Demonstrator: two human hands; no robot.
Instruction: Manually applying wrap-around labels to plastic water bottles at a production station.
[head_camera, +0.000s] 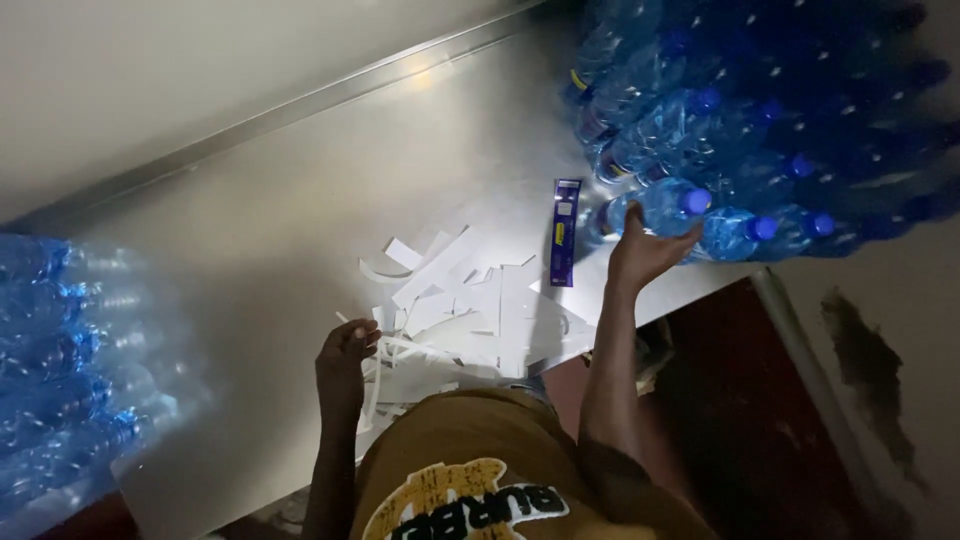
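A clear blue plastic bottle with a blue cap lies on its side at the near edge of a big heap of like bottles, cap pointing right, on the grey metal tabletop. White paper strips lie in a loose, tangled pile near the table's front edge, some flat, some curled, overlapping one another.

Bottling or packing workroom: steel table, stacked blue water bottles, label-backing strips.
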